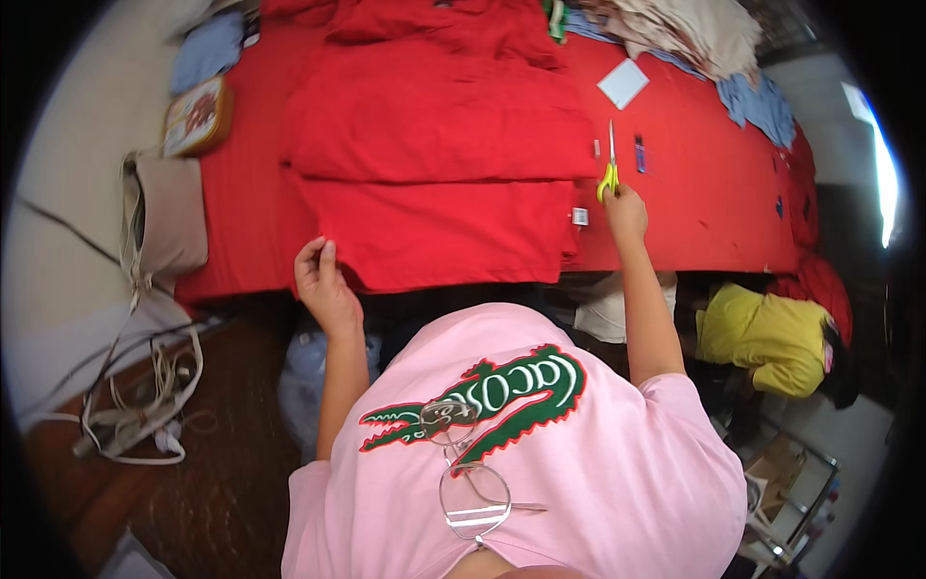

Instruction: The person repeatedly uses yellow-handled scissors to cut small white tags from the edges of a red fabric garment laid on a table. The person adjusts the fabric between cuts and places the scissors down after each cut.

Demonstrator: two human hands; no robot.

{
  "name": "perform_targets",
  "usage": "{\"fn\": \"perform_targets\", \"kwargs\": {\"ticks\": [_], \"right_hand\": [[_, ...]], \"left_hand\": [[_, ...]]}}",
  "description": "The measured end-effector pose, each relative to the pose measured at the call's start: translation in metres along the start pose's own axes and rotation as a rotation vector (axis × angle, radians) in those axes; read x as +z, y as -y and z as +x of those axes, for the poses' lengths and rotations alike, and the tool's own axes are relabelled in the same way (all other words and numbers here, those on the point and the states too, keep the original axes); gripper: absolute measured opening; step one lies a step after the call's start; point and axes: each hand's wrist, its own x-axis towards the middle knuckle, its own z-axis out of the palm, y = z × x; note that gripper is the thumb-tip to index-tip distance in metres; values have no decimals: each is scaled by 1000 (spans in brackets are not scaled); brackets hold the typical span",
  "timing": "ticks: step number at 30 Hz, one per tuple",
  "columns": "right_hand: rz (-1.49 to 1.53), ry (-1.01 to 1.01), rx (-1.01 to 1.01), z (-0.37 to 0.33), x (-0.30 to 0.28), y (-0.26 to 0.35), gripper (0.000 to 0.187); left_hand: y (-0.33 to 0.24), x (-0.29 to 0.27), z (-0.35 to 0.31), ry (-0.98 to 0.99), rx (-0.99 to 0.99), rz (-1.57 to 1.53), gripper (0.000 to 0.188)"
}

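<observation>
"What do the fingers show?"

"The right hand (625, 220) grasps yellow-handled scissors (608, 181) just right of a red garment (444, 232); the left hand (330, 291) meets its near left corner, though whether it pinches I cannot tell."

"And the setting?"

"A red-covered desk (714, 203), heaped clothes (690, 34) at its far right, a beige bag (174, 212) by the pale wall (72, 183)."

"The scissors' direction?"

"Blades away from the wearer, long axis running near to far."
</observation>
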Motion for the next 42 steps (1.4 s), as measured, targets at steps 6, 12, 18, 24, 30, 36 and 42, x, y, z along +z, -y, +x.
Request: {"fn": "perform_targets", "kwargs": {"ticks": [6, 12, 18, 24, 30, 36, 42], "right_hand": [[-278, 125, 88, 40, -20, -89, 41], [-365, 303, 36, 90, -49, -59, 51], [383, -24, -312, 221, -50, 76, 41], [956, 302, 14, 326, 21, 176, 24], [1085, 373, 19, 339, 32, 186, 18], [815, -118, -108, 319, 36, 190, 28], [649, -354, -131, 276, 30, 199, 23]], "left_hand": [[8, 53, 8, 22, -4, 56, 18], [12, 97, 19, 2, -30, 117, 27], [17, 137, 10, -27, 124, 290, 48], [8, 146, 2, -102, 220, 364, 59], [14, 134, -13, -162, 191, 434, 59], [24, 138, -3, -106, 161, 424, 58], [14, 135, 19, -105, 211, 367, 58]]}}
